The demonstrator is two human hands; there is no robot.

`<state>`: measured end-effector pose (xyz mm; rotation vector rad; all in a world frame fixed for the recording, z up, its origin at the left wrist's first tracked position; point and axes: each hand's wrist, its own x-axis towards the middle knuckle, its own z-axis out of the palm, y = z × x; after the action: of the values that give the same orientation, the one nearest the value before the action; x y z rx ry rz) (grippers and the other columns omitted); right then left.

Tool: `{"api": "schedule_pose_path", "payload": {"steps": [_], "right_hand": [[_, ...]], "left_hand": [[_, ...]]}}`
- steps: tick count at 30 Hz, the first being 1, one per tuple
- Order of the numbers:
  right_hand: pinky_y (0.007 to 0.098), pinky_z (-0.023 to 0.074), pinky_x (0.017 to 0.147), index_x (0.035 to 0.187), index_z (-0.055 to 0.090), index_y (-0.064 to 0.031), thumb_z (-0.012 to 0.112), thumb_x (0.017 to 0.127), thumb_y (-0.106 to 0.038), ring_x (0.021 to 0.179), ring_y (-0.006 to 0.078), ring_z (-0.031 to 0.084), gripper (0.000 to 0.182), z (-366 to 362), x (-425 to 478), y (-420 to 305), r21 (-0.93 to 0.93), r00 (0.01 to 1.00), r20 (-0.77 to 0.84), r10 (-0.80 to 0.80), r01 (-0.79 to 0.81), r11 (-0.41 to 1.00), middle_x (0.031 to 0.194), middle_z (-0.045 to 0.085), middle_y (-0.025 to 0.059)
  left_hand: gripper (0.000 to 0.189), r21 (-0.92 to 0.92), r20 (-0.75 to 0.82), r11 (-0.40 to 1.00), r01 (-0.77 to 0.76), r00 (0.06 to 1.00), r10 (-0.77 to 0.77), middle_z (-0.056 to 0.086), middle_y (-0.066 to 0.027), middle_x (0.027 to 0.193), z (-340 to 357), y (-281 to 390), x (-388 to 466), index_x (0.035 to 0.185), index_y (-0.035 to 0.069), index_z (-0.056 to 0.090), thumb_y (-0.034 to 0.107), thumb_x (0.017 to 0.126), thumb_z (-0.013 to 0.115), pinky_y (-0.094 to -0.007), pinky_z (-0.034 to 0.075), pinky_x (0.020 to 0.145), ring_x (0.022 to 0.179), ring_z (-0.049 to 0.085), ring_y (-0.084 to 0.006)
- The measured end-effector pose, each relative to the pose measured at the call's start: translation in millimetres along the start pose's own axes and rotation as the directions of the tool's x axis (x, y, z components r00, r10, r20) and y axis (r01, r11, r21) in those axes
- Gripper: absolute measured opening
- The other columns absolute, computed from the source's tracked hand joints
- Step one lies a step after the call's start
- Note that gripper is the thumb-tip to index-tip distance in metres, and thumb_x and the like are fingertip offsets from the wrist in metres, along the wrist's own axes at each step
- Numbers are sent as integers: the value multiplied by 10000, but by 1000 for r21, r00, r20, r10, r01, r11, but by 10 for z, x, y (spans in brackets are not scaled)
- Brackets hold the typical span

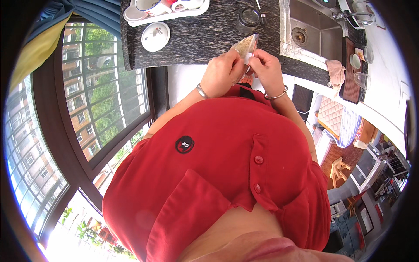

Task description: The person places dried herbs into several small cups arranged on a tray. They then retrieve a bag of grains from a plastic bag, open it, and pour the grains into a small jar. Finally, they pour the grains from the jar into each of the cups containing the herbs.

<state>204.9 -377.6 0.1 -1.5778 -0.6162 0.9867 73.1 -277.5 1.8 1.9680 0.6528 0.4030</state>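
Observation:
A small clear zip bag (245, 46) with pale tan grains inside is held up at the front edge of a dark speckled stone counter (196, 42). My left hand (222, 70) grips its side, with a bracelet on the wrist. On the other side, my right hand (266, 67) pinches the edge by the red strip, fingers closed on the plastic. What the fingertips do behind the bag is partly hidden. Just beyond the bag stands a dark glass jar (248, 20) with a black rim. A white round lid (155, 36) with printed marks lies to the left.
A white tray (170, 16) with cups stands at the back left. To the right is a steel sink (316, 29) with a faucet (355, 15). A pink cloth (336, 73) hangs near a brown tea tray (350, 72) bearing small cups. Barred windows (101, 85) are at my left.

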Motion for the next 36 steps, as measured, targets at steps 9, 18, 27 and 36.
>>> {"api": "schedule_pose_path", "payload": {"steps": [9, 18, 27, 36], "right_hand": [[225, 475, 451, 859, 623, 21, 568, 909, -226, 548, 85, 604, 258, -166, -83, -108, -245, 966, 148, 211, -171, 954, 658, 606, 45], [325, 458, 566, 841, 624, 24, 533, 821, -173, 582, 150, 558, 218, -197, -162, 95, -318, 985, 151, 84, -32, 947, 669, 609, 121], [265, 489, 616, 920, 637, 36, 472, 886, -126, 667, 105, 586, 234, -100, -193, 127, 211, 984, 44, 175, -180, 961, 717, 614, 46], [272, 438, 540, 834, 612, 29, 492, 877, -118, 581, 84, 499, 194, -135, -252, -31, -121, 999, -36, 33, -37, 992, 624, 553, 64]], "left_hand": [[210, -52, 225, 998, 29, 974, -16, 634, -113, 671, -51, 47, -2, 843, 11, 633, 185, 931, 558, -307, 473, 556, 573, 593, -184], [184, -201, 272, 967, 156, 957, -98, 602, -26, 645, 47, 57, -35, 811, 5, 627, 143, 920, 569, -248, 429, 524, 575, 516, -60], [239, -651, 239, 692, 311, 950, -203, 585, -4, 689, 227, -128, -119, 781, -1, 598, 141, 959, 526, -233, 445, 537, 619, 547, -57], [224, -256, 24, 957, 134, 991, -132, 513, -72, 559, 71, 22, -99, 690, -6, 562, 118, 875, 584, -281, 412, 495, 520, 484, -73]]}}
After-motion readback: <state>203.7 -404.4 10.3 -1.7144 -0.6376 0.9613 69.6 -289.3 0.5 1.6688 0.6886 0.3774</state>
